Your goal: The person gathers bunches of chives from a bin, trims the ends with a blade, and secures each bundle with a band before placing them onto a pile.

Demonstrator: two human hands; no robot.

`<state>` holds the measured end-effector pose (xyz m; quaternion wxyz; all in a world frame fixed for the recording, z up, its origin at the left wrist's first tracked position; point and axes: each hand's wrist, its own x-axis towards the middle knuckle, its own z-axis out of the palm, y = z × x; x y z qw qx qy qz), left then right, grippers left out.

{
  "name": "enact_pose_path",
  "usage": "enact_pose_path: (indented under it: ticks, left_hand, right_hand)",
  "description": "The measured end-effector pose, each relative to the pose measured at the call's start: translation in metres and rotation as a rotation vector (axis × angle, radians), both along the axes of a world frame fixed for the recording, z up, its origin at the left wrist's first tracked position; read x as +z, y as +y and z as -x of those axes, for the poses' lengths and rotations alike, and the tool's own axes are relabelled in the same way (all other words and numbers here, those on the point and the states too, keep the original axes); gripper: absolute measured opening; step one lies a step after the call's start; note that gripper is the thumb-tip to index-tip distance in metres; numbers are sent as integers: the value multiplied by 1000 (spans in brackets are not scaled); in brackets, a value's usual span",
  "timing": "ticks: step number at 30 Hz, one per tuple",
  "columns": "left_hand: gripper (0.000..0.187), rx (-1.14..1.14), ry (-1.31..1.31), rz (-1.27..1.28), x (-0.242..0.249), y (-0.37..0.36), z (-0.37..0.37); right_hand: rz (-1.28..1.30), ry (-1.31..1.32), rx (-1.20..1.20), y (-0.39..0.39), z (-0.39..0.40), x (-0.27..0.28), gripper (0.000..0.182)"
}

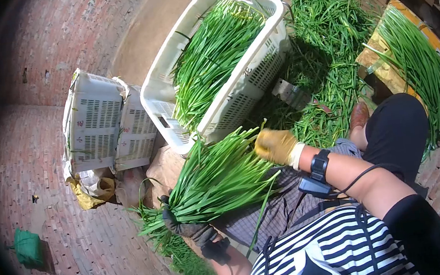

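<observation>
A large bunch of long green stalks lies across my lap. My left hand, in a dark grey glove, is wrapped round its lower left part. At the bunch's right end is my right hand, in a yellow glove, its fingers curled in at the stalk ends; what they hold is too small to make out. Just beyond the bunch stands a white plastic basket with more green stalks laid inside it.
White crates stand at the left beside a yellow bag. Loose greens are heaped right of the basket. More stalks rest on a cardboard box at the right. A green object sits on the brick floor.
</observation>
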<state>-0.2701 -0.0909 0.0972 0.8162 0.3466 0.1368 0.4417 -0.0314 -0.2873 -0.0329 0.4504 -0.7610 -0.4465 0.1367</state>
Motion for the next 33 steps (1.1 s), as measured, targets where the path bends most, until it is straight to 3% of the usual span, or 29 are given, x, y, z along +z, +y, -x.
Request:
enact_pose_path:
  ticks: [2,5,6,8,10,12,14,15,16,18,19,20,22,23,25,26,27,28,30,32,33]
  left_hand:
    - [41,-22,-25,27,-2,2,6]
    - [42,-35,-49,35,-7,8,8]
    - [42,-10,-17,33,-7,7,8]
    - [42,40,43,26,-7,6,6]
    - [41,69,41,-3,-8,7,5]
    - [41,92,43,-50,-15,12,8]
    - [41,14,-10,-62,-14,10,7]
    - [41,-24,-36,-70,-13,9,7]
    - [41,-18,-49,-13,-9,8,9]
    - [42,-4,-87,100,-4,7,11]
    - [42,6,-87,88,-5,9,10]
    - [42,15,-79,80,-8,10,12]
    - [44,4,17,22,-7,4,9]
    - [44,-12,-13,52,-10,5,7]
    - [43,41,-16,67,-7,2,1]
    - [42,-123,-84,104,-3,0,2]
    - [42,-122,-76,101,-1,1,3]
    - [42,-117,-63,100,1,1,6]
    - [42,-17,33,9,-3,8,14]
    - [42,1,59,-5,-4,8,18]
    - [42,-28,26,21,-3,5,17]
  right_hand:
    - [41,304,-271,-10,-10,-21,19]
    - [202,479,-389,-31,-26,-46,17]
    - [-85,556,-499,-29,-24,-62,22]
    - [-116,645,-627,-32,-22,-69,31]
    - [-267,857,-252,-30,-24,-56,37]
    - [-134,678,-3,-20,-17,-30,46]
    - [-71,365,25,-13,-1,-8,44]
    - [-30,446,-62,-5,-1,-24,40]
    - [-147,774,-168,-3,-9,-42,36]
    - [-169,1028,-383,-21,-30,-57,27]
    - [-84,943,-390,-26,-32,-62,34]
    - [-157,788,-313,-24,-28,-68,39]
    - [-287,481,-171,-14,-14,-25,49]
    - [-194,327,-230,1,-3,-22,55]
    - [-160,487,-171,10,-1,-9,49]
    - [-140,632,-140,10,-5,-4,44]
    - [-260,994,-152,17,-7,-36,33]
    - [-319,1057,-163,7,-12,-40,25]
    - [-91,792,-187,-16,-23,-83,23]
    - [-129,798,-295,-37,-25,-79,25]
    - [-171,511,-343,-38,-27,-75,26]
